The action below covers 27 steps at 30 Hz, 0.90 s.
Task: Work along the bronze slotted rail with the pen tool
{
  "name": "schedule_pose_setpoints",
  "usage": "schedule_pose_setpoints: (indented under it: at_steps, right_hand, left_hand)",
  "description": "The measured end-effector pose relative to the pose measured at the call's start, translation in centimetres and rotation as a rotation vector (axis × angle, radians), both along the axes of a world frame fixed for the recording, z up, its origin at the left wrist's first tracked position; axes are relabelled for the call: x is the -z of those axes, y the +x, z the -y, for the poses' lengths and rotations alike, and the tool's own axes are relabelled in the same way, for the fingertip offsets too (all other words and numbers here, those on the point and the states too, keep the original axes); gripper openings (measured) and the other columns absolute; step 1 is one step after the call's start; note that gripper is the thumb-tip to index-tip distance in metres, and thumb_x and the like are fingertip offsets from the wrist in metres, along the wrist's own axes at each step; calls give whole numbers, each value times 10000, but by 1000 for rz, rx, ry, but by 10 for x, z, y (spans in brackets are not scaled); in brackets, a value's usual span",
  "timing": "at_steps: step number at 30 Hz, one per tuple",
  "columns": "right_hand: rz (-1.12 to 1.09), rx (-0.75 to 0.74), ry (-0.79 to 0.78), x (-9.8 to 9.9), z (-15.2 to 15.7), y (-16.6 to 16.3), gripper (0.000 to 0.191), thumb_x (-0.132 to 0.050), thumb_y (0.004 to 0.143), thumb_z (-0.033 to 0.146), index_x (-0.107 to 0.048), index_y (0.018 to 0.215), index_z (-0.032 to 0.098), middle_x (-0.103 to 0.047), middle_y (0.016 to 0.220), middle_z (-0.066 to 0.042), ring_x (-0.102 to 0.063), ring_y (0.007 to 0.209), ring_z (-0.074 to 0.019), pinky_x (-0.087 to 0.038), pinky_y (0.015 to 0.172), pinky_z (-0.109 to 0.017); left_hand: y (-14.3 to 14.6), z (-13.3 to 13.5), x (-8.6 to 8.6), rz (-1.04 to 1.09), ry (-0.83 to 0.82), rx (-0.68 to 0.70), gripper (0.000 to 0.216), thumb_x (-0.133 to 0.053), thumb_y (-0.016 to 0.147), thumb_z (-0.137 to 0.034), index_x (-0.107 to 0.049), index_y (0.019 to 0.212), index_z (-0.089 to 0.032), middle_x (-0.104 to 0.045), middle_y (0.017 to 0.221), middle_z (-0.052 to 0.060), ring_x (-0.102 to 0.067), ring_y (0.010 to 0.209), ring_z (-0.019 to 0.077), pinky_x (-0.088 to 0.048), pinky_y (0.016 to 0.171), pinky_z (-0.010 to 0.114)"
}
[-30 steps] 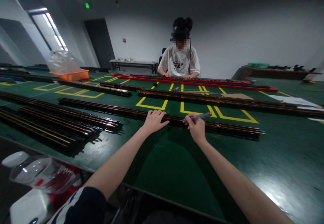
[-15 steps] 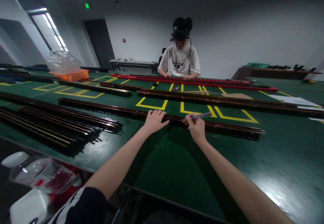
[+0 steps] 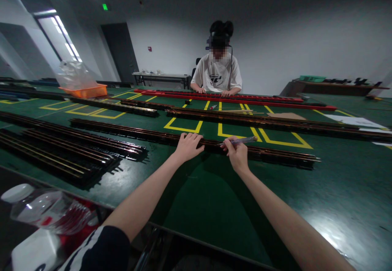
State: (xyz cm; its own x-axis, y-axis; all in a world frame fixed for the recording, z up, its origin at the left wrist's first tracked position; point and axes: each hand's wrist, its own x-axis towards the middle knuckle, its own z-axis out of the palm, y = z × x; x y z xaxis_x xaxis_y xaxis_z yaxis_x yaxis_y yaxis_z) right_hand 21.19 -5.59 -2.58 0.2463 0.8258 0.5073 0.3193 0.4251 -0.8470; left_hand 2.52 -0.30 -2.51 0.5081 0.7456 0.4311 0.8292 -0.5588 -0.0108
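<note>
My left hand [image 3: 187, 148] lies on a long dark rail [image 3: 281, 156] with copper-coloured rods along it, its fingers spread over the top and the thumb pointing right. Just to the right, my right hand [image 3: 237, 153] is closed round a pen-like tool [image 3: 246, 139] with a greyish, see-through handle. The handle slants up to the right, and a thin tip points left, down at the rail between my hands. Whether the tip touches the rail I cannot tell. The rail lies crosswise on the green table [image 3: 196, 205].
More dark rails [image 3: 58, 156] lie at the left, and another long one [image 3: 260, 119] runs behind mine. Across the table a person [image 3: 219, 72] sits at a red rail [image 3: 260, 98]. An orange basket [image 3: 88, 92] holds a plastic bag. A clear bottle [image 3: 52, 211] is at lower left.
Almost nothing differs. The pen-like tool has shifted very slightly in my right hand; my left hand stays on the rail.
</note>
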Motion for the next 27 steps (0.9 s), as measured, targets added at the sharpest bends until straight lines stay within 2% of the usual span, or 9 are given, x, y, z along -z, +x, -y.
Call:
schedule_pose_setpoints:
  at_steps: [13,27]
  right_hand:
    - [9,14,2,1,0,-1,269,-523,817,432,-580,727,186,-664,659,-56,-609,576,-178,-474,502,-284]
    - [99,-83,-16,-2,1,-2,325,-534,830,489,-600,760,179,-695,718,-68,-631,593,-175,-499,495,-281]
  left_hand:
    - [3,0,2,-11,25,24,318,-426,896,-338,-563,1147,-200,-640,1153,72,-558,1071,242,-351,949,437]
    - [-2,-1,0,-19,16,13,337,-377,900,-258,-561,1177,-203,-630,1178,77,-553,1077,236,-337,979,438]
